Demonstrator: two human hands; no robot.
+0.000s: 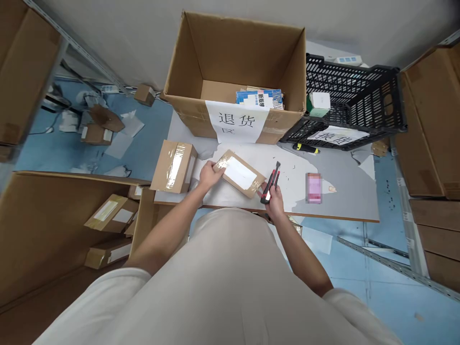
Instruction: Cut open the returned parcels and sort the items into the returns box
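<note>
My left hand grips the left end of a small flat cardboard parcel, which has a white label on top and clear tape at its ends. In my right hand is a black and red box cutter, its tip pointing away from me. Fingers of that hand also reach the parcel's right corner. A taped cardboard box stands on the table left of my left hand. To the right of the cutter lies a blurred pink item.
At the table's back stand a large open carton with boxes inside and a black plastic crate. A yellow and black tool lies before the crate. Left of me, a big carton holds several parcels. Shelving with boxes flanks the right.
</note>
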